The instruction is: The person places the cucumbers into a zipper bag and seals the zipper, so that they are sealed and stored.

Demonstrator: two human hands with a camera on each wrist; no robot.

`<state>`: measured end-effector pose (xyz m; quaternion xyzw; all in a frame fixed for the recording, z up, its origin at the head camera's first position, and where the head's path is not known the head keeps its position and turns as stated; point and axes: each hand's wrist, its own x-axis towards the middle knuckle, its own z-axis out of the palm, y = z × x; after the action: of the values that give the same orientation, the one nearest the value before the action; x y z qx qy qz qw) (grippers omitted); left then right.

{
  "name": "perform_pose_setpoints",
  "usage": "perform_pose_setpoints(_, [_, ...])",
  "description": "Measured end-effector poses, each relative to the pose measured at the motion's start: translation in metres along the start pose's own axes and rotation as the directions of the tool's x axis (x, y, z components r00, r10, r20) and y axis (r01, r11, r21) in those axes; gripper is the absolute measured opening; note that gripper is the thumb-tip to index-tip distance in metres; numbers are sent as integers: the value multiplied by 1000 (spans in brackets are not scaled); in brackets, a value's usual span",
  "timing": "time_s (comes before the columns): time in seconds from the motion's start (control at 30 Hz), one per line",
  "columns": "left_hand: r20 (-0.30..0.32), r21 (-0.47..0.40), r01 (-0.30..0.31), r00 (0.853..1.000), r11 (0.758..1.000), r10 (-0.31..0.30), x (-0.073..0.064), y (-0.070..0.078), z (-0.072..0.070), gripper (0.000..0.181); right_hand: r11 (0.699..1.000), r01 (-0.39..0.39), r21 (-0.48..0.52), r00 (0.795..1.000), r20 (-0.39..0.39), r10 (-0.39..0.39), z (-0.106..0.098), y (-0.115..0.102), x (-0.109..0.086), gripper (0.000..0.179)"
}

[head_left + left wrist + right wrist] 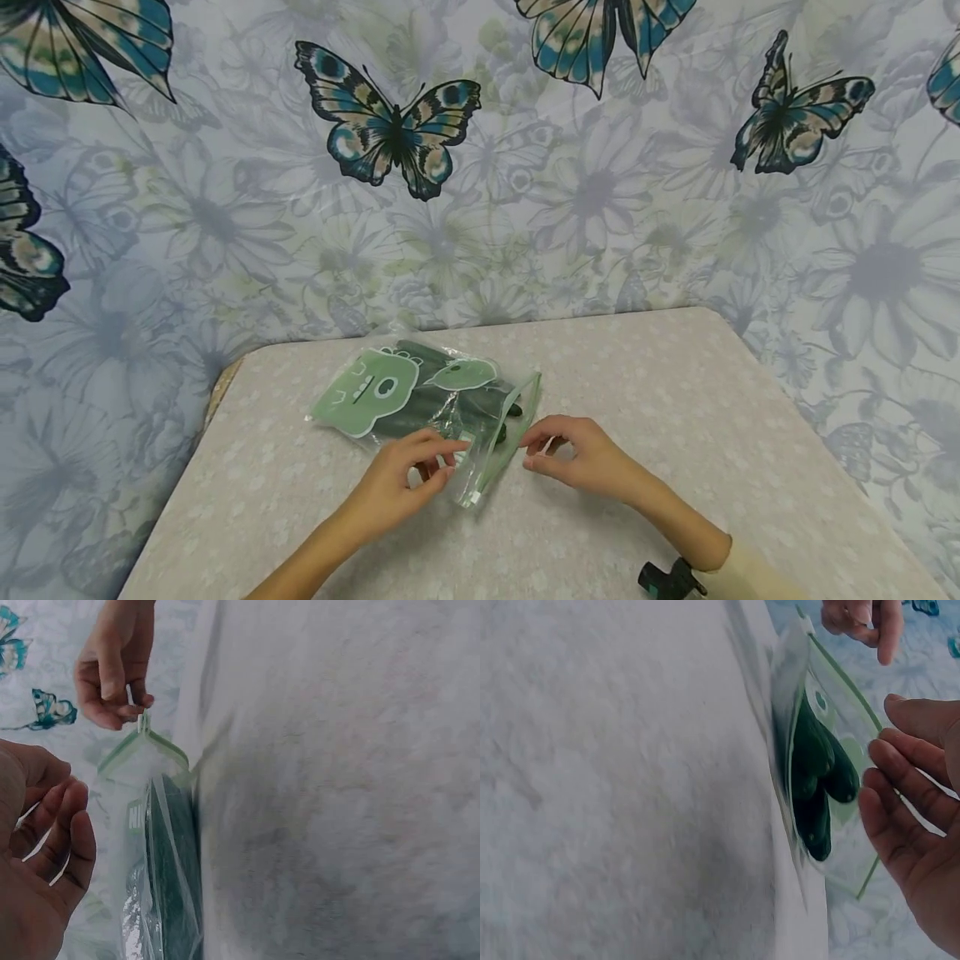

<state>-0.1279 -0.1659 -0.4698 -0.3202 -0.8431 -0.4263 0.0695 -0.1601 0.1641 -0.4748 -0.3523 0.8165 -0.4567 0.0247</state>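
Observation:
A clear zip bag (450, 412) with a pale green cartoon print lies on the table, its green-edged mouth gaping to the right. Several dark green cucumbers (814, 754) show inside through that mouth. My left hand (408, 471) is by the near front side of the bag, fingers loosely bent with nothing between them; the left wrist view shows the fingers (64, 817) apart from the plastic. Across the mouth, my right hand (581, 458) has its fingertips right at the green zip edge (845, 675), thumb and fingers spread and relaxed.
A pale patterned cloth covers the table (675, 383). Behind it hangs a wall cloth (592, 192) printed with butterflies and flowers. A black wrist device (671, 579) sits at the right sleeve (742, 575).

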Motion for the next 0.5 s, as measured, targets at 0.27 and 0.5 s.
perform_pose_setpoints(0.27, [-36, 226, -65, 997, 972, 75, -12, 4, 2, 53, 981, 154, -120, 987, 57, -148, 24, -21, 8, 15])
perform_pose_setpoints(0.5, [-9, 395, -77, 996, 916, 87, -17, 4, 3, 56, 828, 342, -444, 938, 107, -329, 44, -31, 17, 26])
